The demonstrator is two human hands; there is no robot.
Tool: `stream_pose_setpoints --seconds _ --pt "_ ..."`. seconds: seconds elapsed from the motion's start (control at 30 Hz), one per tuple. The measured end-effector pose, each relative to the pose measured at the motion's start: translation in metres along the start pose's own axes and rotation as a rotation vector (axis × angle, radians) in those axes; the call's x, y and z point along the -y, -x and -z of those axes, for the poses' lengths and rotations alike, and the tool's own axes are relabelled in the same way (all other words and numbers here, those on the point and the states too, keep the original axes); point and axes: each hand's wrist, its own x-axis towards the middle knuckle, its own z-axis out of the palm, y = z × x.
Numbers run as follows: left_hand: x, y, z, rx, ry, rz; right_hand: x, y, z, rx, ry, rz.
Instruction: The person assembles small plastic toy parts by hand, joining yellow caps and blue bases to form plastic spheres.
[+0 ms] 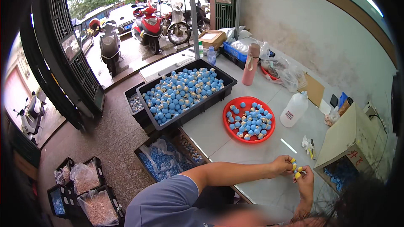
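Over the right part of the table, both of my hands meet at a small blue-and-pale piece point(296, 165), mostly covered by fingertips. My left hand point(282, 166) is closed on it in a pinch, and from the other side my right hand point(306, 180) pinches it too. Yellow wraps cover several fingertips. Beyond my hands is a round red tray point(225, 127) of blue balls with pale ruffled bits. Farther left, a large black bin point(185, 120) is heaped with many similar balls.
A white bottle point(294, 109) and a pink flask point(251, 65) stand on the table. At right is an open-fronted box point(349, 130) with blue pieces inside. Low on the left, an open crate point(145, 166) holds blue pieces; black crates point(103, 172) with bags sit on the floor.
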Motion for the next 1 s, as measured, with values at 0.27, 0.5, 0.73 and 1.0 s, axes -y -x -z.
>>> stream_pose_setpoints --seconds 0.27,0.5,0.73,1.0 --pt "-0.004 0.003 0.000 0.005 0.112 0.020 -0.022 -0.005 -0.029 -0.294 -0.232 0.145" --pt "-0.010 0.011 -0.006 -0.013 0.112 0.063 -0.034 -0.001 -0.043 -0.443 0.040 0.271" --pt "0.001 0.007 -0.008 0.039 0.128 0.094 -0.025 0.011 -0.045 -0.556 0.242 0.370" --pt "-0.033 0.027 -0.008 0.033 0.146 0.139 -0.026 -0.005 -0.043 -0.547 0.161 0.312"
